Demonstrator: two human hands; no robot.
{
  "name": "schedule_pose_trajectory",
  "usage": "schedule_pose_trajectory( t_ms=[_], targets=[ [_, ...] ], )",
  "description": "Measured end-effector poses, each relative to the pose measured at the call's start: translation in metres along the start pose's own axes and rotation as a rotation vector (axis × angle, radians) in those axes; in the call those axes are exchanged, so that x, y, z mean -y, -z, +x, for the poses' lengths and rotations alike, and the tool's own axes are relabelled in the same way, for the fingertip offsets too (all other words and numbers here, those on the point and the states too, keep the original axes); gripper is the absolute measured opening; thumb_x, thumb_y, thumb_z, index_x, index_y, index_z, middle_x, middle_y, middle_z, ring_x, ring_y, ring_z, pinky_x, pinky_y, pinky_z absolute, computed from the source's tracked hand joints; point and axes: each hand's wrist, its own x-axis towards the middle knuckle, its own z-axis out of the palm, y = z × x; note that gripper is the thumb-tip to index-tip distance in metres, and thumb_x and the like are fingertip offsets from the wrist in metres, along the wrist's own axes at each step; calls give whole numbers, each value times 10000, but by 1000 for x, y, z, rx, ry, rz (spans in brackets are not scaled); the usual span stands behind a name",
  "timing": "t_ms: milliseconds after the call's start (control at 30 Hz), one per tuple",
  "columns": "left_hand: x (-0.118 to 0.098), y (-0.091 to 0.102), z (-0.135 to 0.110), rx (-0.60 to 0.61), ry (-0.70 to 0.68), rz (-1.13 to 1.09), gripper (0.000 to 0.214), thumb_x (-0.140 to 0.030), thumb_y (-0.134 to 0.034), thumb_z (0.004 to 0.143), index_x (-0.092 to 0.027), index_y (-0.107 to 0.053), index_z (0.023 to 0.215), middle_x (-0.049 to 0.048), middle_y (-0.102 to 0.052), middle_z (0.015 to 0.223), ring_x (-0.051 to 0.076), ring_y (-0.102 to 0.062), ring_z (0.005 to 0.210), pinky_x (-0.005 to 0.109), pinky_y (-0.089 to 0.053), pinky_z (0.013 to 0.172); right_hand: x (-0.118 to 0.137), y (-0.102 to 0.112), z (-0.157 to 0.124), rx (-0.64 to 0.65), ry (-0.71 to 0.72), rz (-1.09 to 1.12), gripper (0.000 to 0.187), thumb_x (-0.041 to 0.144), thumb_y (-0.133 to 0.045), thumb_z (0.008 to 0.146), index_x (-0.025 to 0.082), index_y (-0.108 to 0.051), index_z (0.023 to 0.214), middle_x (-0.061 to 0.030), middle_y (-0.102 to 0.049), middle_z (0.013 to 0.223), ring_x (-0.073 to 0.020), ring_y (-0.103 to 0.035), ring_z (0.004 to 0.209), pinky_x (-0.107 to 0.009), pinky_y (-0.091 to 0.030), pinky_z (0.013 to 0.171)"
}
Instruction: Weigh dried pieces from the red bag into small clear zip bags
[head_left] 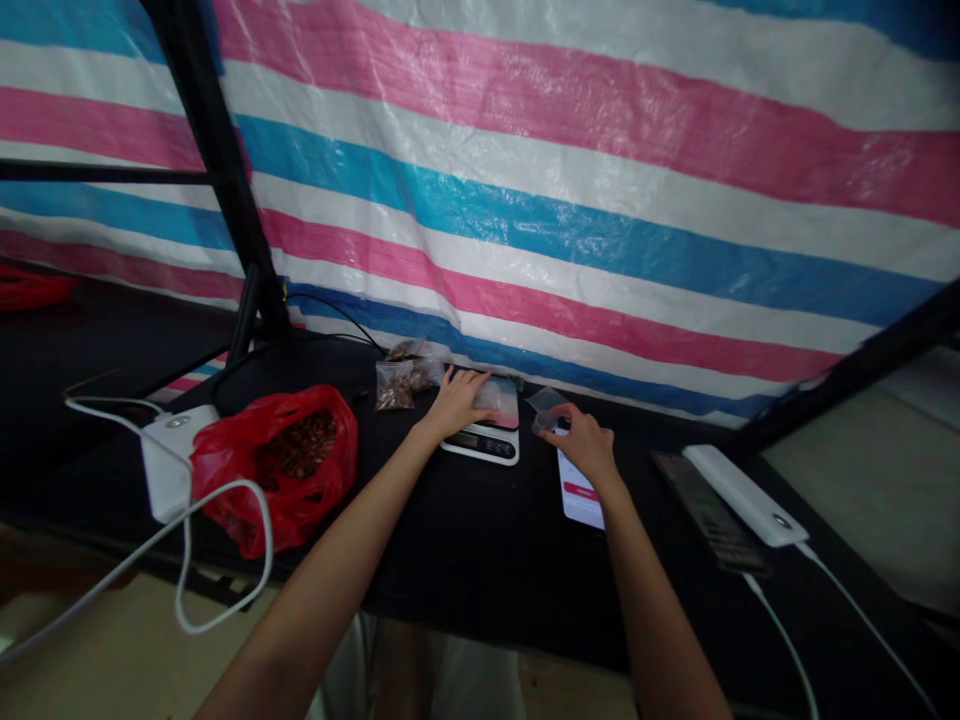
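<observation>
My left hand (pixel 459 402) reaches over the left side of a white kitchen scale (pixel 481 446), its fingers stretched and apart. Something pinkish and see-through lies on the scale's top beside those fingers; I cannot make out whether they touch it. Pinched in the fingers of my right hand (pixel 586 442) is a small clear plastic bag (pixel 545 404), which looks empty. A phone (pixel 577 490) with a lit screen lies partly beneath that hand. Left of the scale are several small clear bags with brown pieces inside, one bag (pixel 394 386) in front.
A red plastic bag (pixel 330 470) of brown bits stands open at left, beside a white device (pixel 166 462) with a white cable. On the right lie a dark phone (pixel 709 510) and a white power bank (pixel 744 496). Striped sheeting (pixel 570 200) and black frame bars (pixel 214 150) rise behind.
</observation>
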Motion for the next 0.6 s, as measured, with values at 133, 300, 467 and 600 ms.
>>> schedule_pose_trajectory(
  t_ms=[133,300,467,600],
  targets=[
    [-1,3,1,-11,-19,-97,635,-481,-664,652,-206,-512,1204,81,-556,1118,255,-470,1095,443,-265,1015,-1,4,-3,-32,11,163,335,400,-589,689,258,-522,985,-4,-660,963,-235,-580,948,-387,-339,794],
    [-9,10,3,-120,-51,-393,518,-411,-715,621,-162,-607,1063,89,-601,1026,218,-538,984,359,-406,895,3,6,-4,-110,37,272,343,385,-593,682,266,-527,997,9,-660,973,-210,-593,899,-384,-344,808],
    [-32,44,-3,-147,39,-755,479,-395,-708,633,-118,-623,1014,109,-619,1033,204,-568,961,340,-413,902,13,9,-8,-222,173,297,336,394,-579,709,268,-579,1021,-11,-643,999,-215,-570,898,-381,-365,831],
    [-53,92,-57,-129,79,-982,598,-537,-668,616,-149,-610,1067,115,-597,1106,251,-544,1034,375,-388,936,33,9,-18,-256,395,383,304,384,-545,758,226,-599,1012,-55,-622,1045,-232,-538,990,-384,-371,889]
  ],
)
